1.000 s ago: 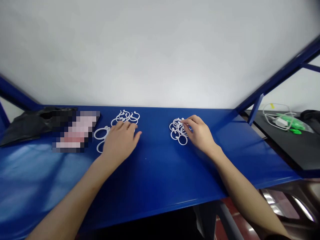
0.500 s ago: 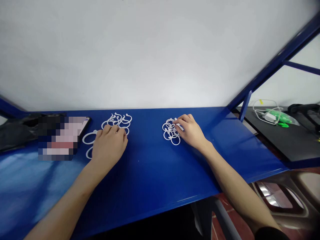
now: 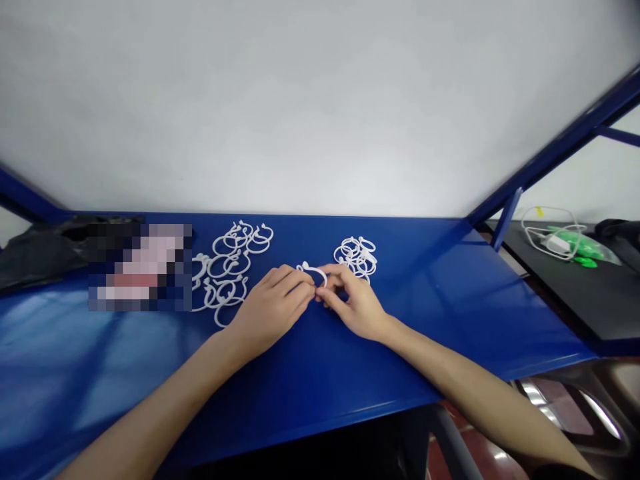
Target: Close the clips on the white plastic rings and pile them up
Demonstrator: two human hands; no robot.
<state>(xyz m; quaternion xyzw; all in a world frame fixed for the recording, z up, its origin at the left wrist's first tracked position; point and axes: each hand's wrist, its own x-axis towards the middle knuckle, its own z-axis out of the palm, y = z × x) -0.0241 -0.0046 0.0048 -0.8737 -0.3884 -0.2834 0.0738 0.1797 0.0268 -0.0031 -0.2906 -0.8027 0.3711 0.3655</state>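
Note:
Between my hands is a white plastic curtain ring [image 3: 317,270] with a small knob at its end, raised just over the blue tabletop. My left hand [image 3: 270,303] grips it from the left with bent fingers, which hide part of the ring. From the other side, my right hand [image 3: 357,303] pinches it between thumb and fingers. Spread out left of my left hand are several white rings [image 3: 223,256], some with visibly parted ends. Just behind my right hand, a tighter heap of smaller-looking white rings [image 3: 367,256] is partly covered by that hand.
A blurred-out phone [image 3: 145,260] and a black plastic bag [image 3: 40,257] lie at the left of the blue table [image 3: 310,407]. A white wall [image 3: 310,107] rises behind. On a black surface at right are a white cable with charger [image 3: 557,245] and a green item in clear plastic [image 3: 580,243].
Both hands have come together at the middle, the left moving right from the spread rings, the right moving left from the heap. A ring is now held between them. The view has shifted slightly.

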